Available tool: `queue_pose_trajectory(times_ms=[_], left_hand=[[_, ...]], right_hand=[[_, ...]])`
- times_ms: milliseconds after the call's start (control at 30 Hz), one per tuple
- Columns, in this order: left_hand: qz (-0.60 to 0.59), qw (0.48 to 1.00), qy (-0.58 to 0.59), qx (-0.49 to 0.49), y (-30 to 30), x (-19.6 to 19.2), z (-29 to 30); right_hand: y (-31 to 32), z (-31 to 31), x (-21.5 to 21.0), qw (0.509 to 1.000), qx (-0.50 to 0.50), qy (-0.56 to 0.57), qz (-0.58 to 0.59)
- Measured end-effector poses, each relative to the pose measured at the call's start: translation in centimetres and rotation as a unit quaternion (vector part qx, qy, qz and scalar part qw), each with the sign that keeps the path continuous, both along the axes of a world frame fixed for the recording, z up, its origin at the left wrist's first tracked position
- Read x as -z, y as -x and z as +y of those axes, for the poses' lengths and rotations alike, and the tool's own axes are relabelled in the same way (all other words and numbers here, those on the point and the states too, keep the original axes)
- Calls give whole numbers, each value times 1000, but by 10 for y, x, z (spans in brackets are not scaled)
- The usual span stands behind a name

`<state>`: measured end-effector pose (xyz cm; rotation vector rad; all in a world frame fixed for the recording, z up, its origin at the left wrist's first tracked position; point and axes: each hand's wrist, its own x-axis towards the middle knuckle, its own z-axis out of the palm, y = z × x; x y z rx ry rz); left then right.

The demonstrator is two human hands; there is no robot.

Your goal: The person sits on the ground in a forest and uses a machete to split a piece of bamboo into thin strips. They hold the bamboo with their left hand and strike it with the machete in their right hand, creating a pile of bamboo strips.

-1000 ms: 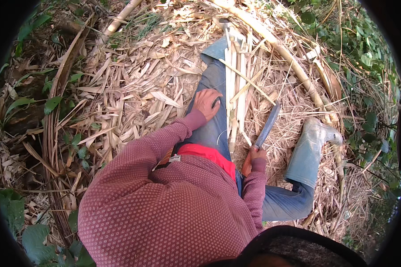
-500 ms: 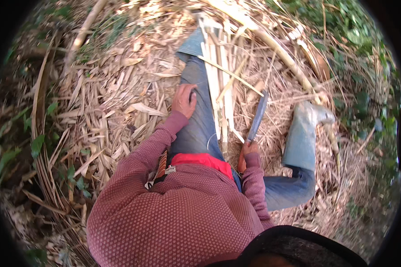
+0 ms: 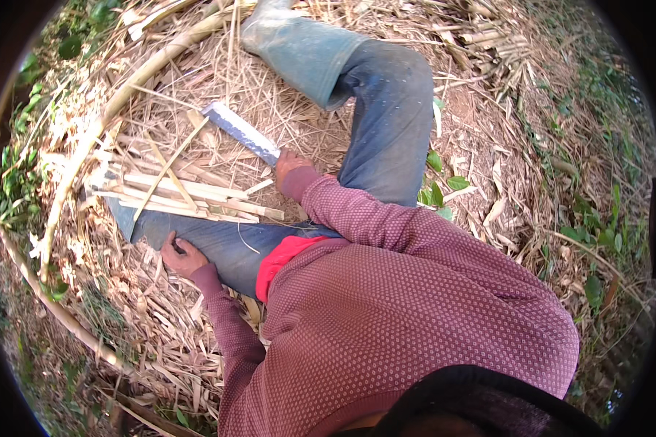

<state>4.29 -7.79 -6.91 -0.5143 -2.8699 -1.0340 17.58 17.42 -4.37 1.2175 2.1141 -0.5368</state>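
Observation:
My right hand (image 3: 293, 166) is closed around the handle of a machete (image 3: 242, 135). Its long flat blade has a pale, worn face and points up and left, just over the dry litter. My left hand (image 3: 182, 255) lies against the shin of my outstretched left leg (image 3: 226, 240), thumb and forefinger apart, with nothing visible between them. Several pale split bamboo strips (image 3: 182, 191) lie alongside that leg. A thin strip (image 3: 171, 169) crosses over them at a slant, its upper end near the machete's tip.
My bent right leg (image 3: 386, 124) in a blue-grey boot (image 3: 302, 58) stands beyond the machete. A long pale pole (image 3: 116, 98) curves across the far left. Dry sheaths and shavings (image 3: 146, 306) cover the ground, and a pile of cut pieces (image 3: 492, 47) lies at upper right.
My view has swung to the right, so legs, strips and machete appear turned and shifted left. The machete stays in my right hand, and my left hand remains on the leg.

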Motion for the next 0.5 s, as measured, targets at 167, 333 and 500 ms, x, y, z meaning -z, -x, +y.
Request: queue_pose_trajectory(times_ms=[167, 333, 500], left_hand=[[5, 1000, -7, 11, 2, 11, -4], [-20, 1000, -13, -1, 0, 9, 0], [-38, 999, -31, -14, -2, 10, -1]], right_hand=[[5, -14, 18, 993, -10, -111, 47], [-3, 7, 2, 996, 41, -31, 75], [-4, 13, -10, 994, 29, 9, 106]])
